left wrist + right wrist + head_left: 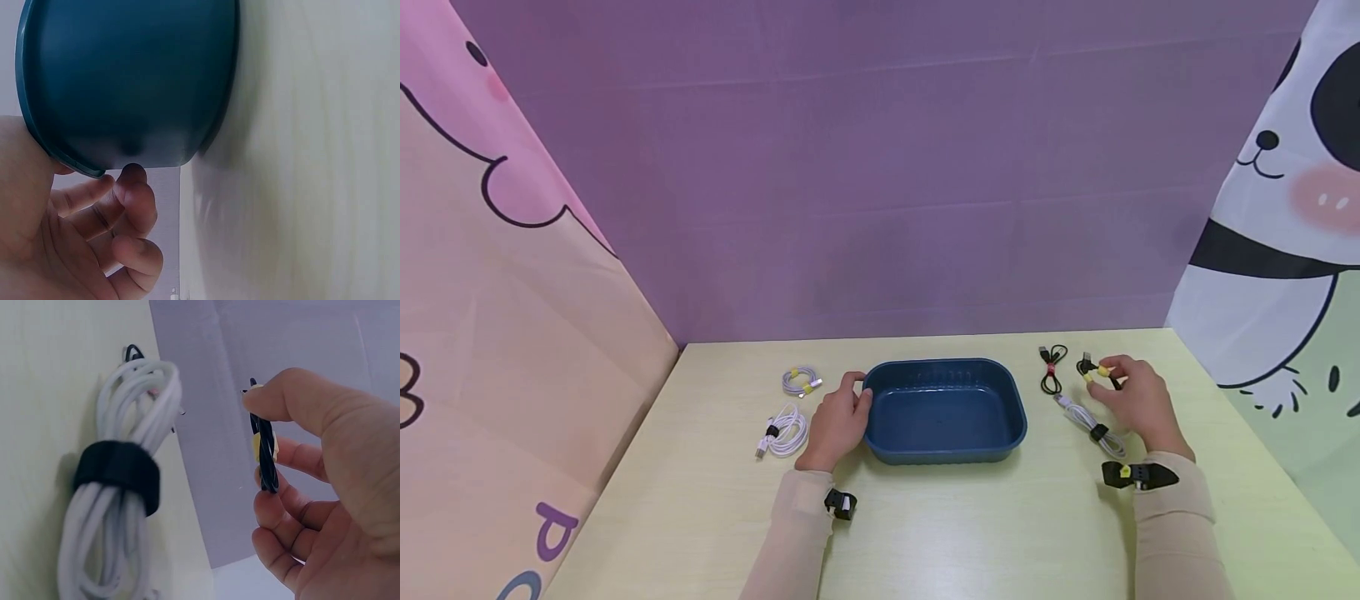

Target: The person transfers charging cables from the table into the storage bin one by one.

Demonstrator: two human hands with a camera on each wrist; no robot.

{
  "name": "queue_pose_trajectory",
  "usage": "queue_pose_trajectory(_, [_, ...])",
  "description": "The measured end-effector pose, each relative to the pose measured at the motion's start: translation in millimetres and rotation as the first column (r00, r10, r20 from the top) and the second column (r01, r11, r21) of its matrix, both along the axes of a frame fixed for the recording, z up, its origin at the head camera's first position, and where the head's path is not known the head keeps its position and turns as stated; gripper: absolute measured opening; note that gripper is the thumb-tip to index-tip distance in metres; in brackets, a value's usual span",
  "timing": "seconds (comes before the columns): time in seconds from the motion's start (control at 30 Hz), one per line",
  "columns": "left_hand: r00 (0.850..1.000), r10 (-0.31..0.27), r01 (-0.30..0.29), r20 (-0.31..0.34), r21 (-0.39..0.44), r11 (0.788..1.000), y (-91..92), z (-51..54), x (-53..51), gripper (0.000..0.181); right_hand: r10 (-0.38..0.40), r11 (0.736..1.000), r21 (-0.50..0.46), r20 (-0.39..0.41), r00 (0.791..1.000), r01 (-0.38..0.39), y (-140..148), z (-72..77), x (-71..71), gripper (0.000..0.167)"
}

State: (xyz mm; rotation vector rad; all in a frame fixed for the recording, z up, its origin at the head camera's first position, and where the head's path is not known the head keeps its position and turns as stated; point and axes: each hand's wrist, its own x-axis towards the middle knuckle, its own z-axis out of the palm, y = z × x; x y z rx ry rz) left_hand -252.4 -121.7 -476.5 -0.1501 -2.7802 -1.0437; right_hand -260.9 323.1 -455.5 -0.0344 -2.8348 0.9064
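Observation:
A blue plastic basin stands on the table, also seen from its side in the left wrist view. My left hand holds its left rim, with the thumb partly hidden by the rim and the fingers bent outside the wall. My right hand pinches a coiled black cable with yellow ties between thumb and fingers, at the table's right. Just left of that hand lie a white cable bundle with a black strap and a black cable with a red tie.
Left of the basin lie a pale coiled cable with yellow ties and a white coiled cable with a black strap. A purple cloth hangs behind the table, with printed cloths on both sides.

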Motion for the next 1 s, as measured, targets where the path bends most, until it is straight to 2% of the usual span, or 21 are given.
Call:
queue_pose_trajectory(0.27, [1.000, 0.007, -0.007, -0.005, 0.000, 1.000, 0.3, -1.4, -0.7, 0.037, 0.006, 1.000, 0.018, -0.059, 0.998, -0.005, -7.1, 9.9, 1.4, 0.048])
queue_pose_trajectory(0.47, [1.000, 0.004, -0.004, -0.008, 0.004, 1.000, 0.5, -1.7, -1.0, 0.037, 0.020, 1.000, 0.023, -0.072, 0.997, -0.019, -13.5, 18.6, 3.8, 0.049])
queue_pose_trajectory(1.0, [1.000, 0.005, -0.005, 0.004, 0.004, 1.000, 0.5, -4.2, -3.0, 0.038, 0.031, 0.999, 0.041, -0.113, 0.993, -0.027, -25.7, 26.2, 5.3, 0.046])
